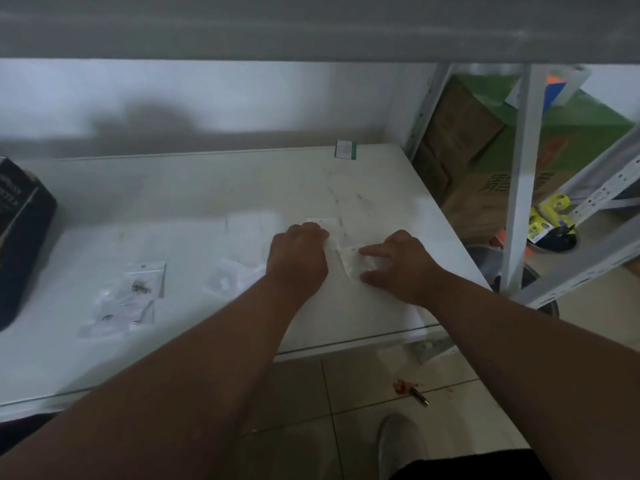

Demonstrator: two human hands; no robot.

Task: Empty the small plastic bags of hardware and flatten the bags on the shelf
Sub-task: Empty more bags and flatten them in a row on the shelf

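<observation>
A: Two hands are on one small bag (349, 252) right now. Your left hand (298, 261) has its fingers curled down on the far left edge of it. I cannot tell if they pinch it or just press. Your right hand (398, 265) has straight, spread fingers pressing the right side flat.

B: Where is that bag?

A: On the white shelf (194, 188), near the right end, between your hands. It looks empty to me.

B: So are you almost done?

A: Not yet, I think. A few flat clear bags (249, 223) lie just left of your hands. But far to the left, near the front, more bags (135, 296) have small metal bits inside. Those need emptying and flattening.
</observation>
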